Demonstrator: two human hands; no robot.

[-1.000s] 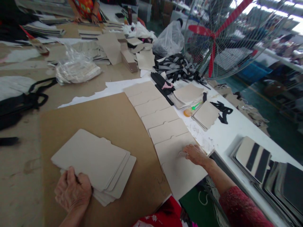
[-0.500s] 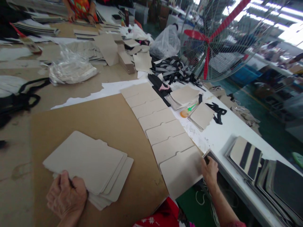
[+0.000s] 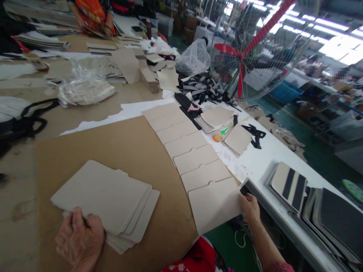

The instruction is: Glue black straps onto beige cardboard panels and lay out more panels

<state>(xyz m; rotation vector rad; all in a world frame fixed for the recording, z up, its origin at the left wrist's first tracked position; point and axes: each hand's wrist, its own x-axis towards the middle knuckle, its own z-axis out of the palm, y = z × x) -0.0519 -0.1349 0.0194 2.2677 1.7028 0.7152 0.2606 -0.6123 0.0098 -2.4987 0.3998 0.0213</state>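
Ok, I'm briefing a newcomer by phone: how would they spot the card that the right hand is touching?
Start at the big brown cardboard sheet. Along its right edge runs a row of pale notched cards, overlapped like roof tiles. It is the nearest one, the only one fully uncovered, with the right hand at its right edge.

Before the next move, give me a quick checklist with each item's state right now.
1. left hand grips stack at its near edge: ok.
2. stack squared up: not ok, the cards are fanned.
3. right hand at the right edge of the near card: ok.
4. right fingers closed on that card: cannot tell.
5. row overlaps evenly along the board: ok.
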